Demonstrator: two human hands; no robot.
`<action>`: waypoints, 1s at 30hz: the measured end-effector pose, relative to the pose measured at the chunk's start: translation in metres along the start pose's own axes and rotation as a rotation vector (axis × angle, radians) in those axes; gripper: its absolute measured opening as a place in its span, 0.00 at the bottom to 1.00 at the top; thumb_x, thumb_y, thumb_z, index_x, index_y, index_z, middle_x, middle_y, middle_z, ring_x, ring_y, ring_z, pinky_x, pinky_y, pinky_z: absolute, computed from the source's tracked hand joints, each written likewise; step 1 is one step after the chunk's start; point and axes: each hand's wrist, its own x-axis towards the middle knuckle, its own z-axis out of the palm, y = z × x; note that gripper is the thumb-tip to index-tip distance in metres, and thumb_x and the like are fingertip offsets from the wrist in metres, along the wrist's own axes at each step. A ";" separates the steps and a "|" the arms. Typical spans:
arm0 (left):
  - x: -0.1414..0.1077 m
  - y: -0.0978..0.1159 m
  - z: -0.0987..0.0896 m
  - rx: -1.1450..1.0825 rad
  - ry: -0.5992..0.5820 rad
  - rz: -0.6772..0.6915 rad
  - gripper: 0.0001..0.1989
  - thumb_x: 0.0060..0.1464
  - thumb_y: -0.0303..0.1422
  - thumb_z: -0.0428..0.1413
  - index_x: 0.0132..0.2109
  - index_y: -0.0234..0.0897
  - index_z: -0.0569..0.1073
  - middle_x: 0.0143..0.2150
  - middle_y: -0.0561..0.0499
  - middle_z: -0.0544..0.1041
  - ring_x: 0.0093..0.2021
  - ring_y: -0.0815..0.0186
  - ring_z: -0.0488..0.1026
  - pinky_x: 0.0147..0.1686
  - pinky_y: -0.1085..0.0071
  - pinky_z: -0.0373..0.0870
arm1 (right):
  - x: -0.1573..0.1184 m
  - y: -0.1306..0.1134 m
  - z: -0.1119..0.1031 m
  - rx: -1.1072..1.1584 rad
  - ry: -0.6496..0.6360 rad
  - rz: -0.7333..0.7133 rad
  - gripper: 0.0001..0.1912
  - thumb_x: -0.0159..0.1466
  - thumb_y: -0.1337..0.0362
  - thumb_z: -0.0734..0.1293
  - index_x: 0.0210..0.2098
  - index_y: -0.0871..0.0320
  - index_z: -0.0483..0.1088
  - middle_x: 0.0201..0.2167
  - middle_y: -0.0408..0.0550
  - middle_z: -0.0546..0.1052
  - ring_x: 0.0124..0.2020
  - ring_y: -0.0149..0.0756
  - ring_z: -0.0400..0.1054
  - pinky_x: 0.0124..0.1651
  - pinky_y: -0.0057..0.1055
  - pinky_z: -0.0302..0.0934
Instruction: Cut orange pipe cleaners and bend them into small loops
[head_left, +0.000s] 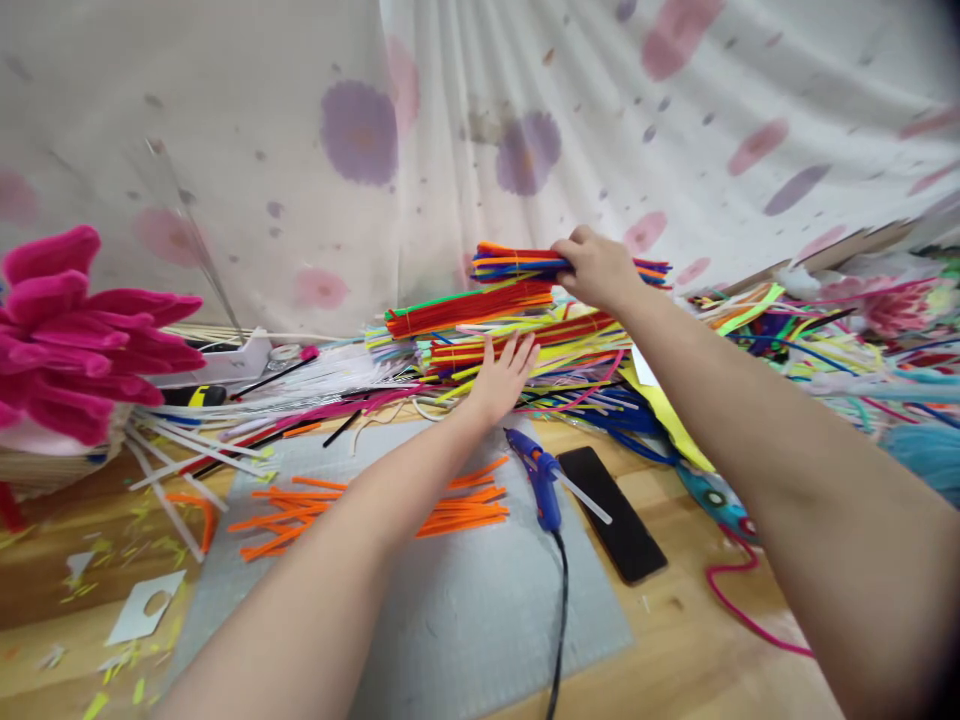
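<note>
At the back of the table, my right hand [596,268] is wrapped round a bundle of pipe cleaners [514,264] in orange, blue and red, above the rest of the pile. My left hand [504,375] lies with its fingers spread against a lower bundle of red and yellow pipe cleaners [457,355]. Behind it is another bundle of red and orange pipe cleaners [469,308] with a green edge. Loose orange pipe cleaners [465,510] are spread on the grey cutting mat [480,620], partly hidden under my left forearm.
A blue glue gun [541,485] with its cord lies on the mat beside a black phone [611,515]. A pink fuzzy flower [82,340] stands at left, near white pipe cleaners [195,455] and a white paper scrap [146,607]. A patterned curtain [450,130] hangs behind.
</note>
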 end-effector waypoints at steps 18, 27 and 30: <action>0.023 -0.039 -0.015 -0.123 -0.003 -0.006 0.27 0.48 0.31 0.52 0.56 0.27 0.63 0.56 0.38 0.66 0.59 0.56 0.56 0.61 0.56 0.41 | -0.032 -0.019 0.069 0.470 -0.445 0.255 0.28 0.55 0.68 0.55 0.55 0.61 0.62 0.51 0.51 0.71 0.49 0.40 0.66 0.51 0.32 0.58; -0.042 -0.051 -0.031 -0.106 0.075 -0.033 0.22 0.53 0.29 0.47 0.56 0.32 0.64 0.60 0.41 0.61 0.61 0.58 0.54 0.61 0.57 0.44 | -0.023 -0.012 0.040 0.373 -0.452 0.186 0.30 0.52 0.67 0.58 0.55 0.58 0.63 0.48 0.52 0.73 0.45 0.43 0.68 0.46 0.33 0.61; -0.051 -0.050 -0.035 -0.108 0.044 -0.090 0.26 0.52 0.31 0.48 0.59 0.31 0.60 0.63 0.39 0.57 0.63 0.57 0.50 0.61 0.55 0.42 | -0.025 -0.013 0.017 0.286 -0.478 0.158 0.28 0.52 0.66 0.59 0.53 0.54 0.65 0.46 0.51 0.74 0.43 0.45 0.69 0.43 0.34 0.62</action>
